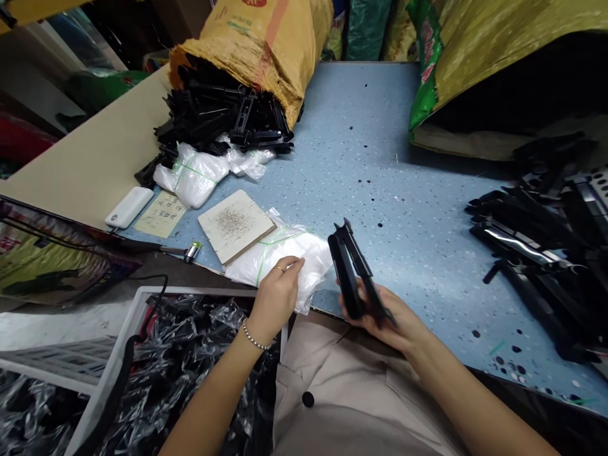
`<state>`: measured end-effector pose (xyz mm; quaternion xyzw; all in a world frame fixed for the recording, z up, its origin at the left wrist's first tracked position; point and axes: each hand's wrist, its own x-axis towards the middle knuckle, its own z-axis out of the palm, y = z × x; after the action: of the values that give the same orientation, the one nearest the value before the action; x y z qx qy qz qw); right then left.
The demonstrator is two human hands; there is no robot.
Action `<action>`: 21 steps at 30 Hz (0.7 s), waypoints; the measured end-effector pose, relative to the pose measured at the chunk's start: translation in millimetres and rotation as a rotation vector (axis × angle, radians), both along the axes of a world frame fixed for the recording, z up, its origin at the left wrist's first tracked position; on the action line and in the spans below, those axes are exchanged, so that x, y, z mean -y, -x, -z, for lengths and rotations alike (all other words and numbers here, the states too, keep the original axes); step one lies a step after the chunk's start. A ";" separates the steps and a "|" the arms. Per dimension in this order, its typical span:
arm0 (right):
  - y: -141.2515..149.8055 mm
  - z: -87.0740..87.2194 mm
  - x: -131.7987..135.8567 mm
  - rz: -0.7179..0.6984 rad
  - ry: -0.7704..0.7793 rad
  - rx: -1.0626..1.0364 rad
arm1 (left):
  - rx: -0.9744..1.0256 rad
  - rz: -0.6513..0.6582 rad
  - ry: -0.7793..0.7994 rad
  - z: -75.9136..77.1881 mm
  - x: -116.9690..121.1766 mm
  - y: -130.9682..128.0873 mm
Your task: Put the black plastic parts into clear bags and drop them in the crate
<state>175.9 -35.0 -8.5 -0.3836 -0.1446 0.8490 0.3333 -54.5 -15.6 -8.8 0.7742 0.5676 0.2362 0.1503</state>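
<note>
My right hand (387,316) is closed around a long black stapler-like piece (354,272), its two narrow arms pointing up and slightly apart. It is held above the table's front edge. My left hand (280,291) is over a stack of clear plastic bags (285,250), thumb and forefinger pinched together at the bag film. How many bags are between those fingers cannot be made out. A green tie crosses the stack. A square board (236,225) with brown specks on top lies partly on the bags.
Black pieces spill from an orange sack (266,44) at the back left; more lie in a pile (536,253) at right, by a yellow-green sack (503,63). A white power bank (129,207) lies at the left edge. Below stands a crate (142,291) of bagged black items.
</note>
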 end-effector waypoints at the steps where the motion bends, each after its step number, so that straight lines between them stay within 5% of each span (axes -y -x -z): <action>1: -3.0 -2.1 7.8 -0.076 0.065 -0.069 | 0.029 -0.010 0.023 -0.5 -1.1 -1.0; 4: -5.1 3.9 26.5 -0.217 0.269 -0.232 | 0.103 -0.038 0.079 -2.3 -3.7 -1.5; 10: 8.3 32.3 14.3 -0.098 0.404 -0.392 | 0.016 0.141 -0.185 -6.4 16.7 -9.8; 12: 12.4 31.0 5.4 -0.023 0.360 -0.377 | -0.025 0.146 -0.263 -5.3 26.2 -13.9; 17: 26.6 16.5 -0.7 0.026 0.054 -0.062 | -0.302 -0.098 -0.297 -0.7 35.0 -18.9; 21: 33.6 12.1 -2.8 0.117 -0.270 0.293 | -0.185 0.152 -0.355 -7.8 45.8 -30.9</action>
<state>142.3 -32.1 -20.6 -0.4626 -0.2816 0.7362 0.4058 -23.6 -61.4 -1.0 0.8474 0.4685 0.2485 -0.0238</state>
